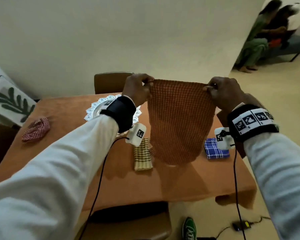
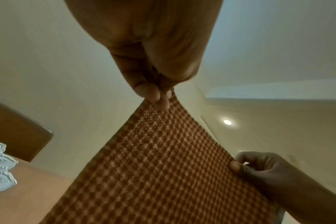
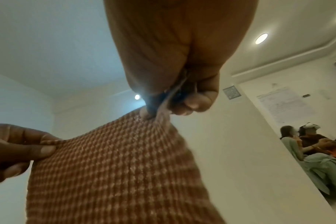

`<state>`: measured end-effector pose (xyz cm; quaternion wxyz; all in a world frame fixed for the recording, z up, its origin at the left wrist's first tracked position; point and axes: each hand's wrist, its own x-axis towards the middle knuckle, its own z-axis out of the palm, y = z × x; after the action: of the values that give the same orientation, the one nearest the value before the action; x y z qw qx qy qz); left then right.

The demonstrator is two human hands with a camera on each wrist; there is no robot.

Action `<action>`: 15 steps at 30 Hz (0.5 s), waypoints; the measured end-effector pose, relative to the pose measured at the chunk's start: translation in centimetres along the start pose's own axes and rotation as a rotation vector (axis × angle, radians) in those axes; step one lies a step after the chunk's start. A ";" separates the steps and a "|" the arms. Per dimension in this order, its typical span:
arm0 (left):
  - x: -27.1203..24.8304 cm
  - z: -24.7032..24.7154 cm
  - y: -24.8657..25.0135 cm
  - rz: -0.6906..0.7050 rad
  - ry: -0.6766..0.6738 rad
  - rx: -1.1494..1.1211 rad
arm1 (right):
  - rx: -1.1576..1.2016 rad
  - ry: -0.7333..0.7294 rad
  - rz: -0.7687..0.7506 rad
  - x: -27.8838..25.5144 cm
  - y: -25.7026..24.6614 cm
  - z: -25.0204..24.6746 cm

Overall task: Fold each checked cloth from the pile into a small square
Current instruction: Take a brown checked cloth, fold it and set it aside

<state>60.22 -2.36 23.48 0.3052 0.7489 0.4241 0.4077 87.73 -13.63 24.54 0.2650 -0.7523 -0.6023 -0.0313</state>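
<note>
Rust-orange checked cloth point(image 1: 180, 122), held up in the air by its two top corners above the middle of the table point(image 1: 62, 108), hanging flat with its lower edge close over the tabletop. My left hand point(image 1: 137, 90) takes the left corner in a pinching grip, thumb and fingertips point(image 2: 150, 92) pressed together on the hem. My right hand point(image 1: 227, 94) pinches the right corner the same way, the remaining fingers curled in.

Table surface: an orange-brown covering that drapes over the near edge. Four cloths in all are visible. One is the cloth I hold. Two lie folded on the table below it: a tan striped cloth point(image 1: 143, 154) just left of the hanging edge, and a blue checked cloth point(image 1: 215, 149) just right of it. One red checked cloth point(image 1: 36, 129) lies crumpled and unfolded, well apart near the table's left edge.

One silver scalloped plate point(image 1: 95, 108) sits behind my left wrist. One brown chair back point(image 1: 111, 82) stands at the far side of the table, against a plain cream wall. Two recessed ceiling lights show in the right wrist view. Seated people point(image 1: 270, 35) are visible through an opening at the far right, blurred.
</note>
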 end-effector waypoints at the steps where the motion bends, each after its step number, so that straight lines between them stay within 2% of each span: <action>1: 1.1 1.2 -0.1 -0.047 0.019 0.034 | 0.018 -0.007 -0.008 1.7 1.1 0.4; 6: 5.5 3.9 2.4 -0.173 0.191 0.159 | 0.192 -0.037 -0.145 8.8 3.5 -0.7; 8: 6.3 3.8 4.3 -0.141 0.313 0.251 | 0.291 0.026 -0.202 10.7 3.6 -1.9; 10: 6.8 3.4 5.5 -0.052 0.421 0.225 | 0.378 0.083 -0.240 11.8 4.1 -3.0; 12: 6.2 3.0 5.7 -0.017 0.443 0.222 | 0.437 0.077 -0.284 11.7 4.8 -3.3; 15: 2.9 3.1 4.9 0.011 0.332 0.163 | 0.501 0.021 -0.304 9.5 6.2 -2.3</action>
<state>65.71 -2.40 26.87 0.1671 0.6958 0.4961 0.4917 96.68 -7.02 27.75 0.4408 -0.5644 -0.6943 0.0714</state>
